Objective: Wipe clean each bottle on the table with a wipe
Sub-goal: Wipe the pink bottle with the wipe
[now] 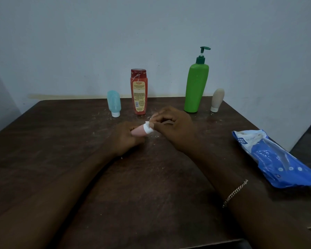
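Dark scuffed wooden table (61, 133): left hand (126, 140) grips a small pink, white-capped squeeze bottle (139, 133) sideways; right hand (175, 131) pinches a white wipe (147, 123) at its cap.

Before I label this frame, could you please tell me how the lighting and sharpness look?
Head view: dim, flat light, no glare; wide-angle bows the table edges; green bottle is fairly sharp; left hand, right hand, pink bottle and wipe look slightly soft.
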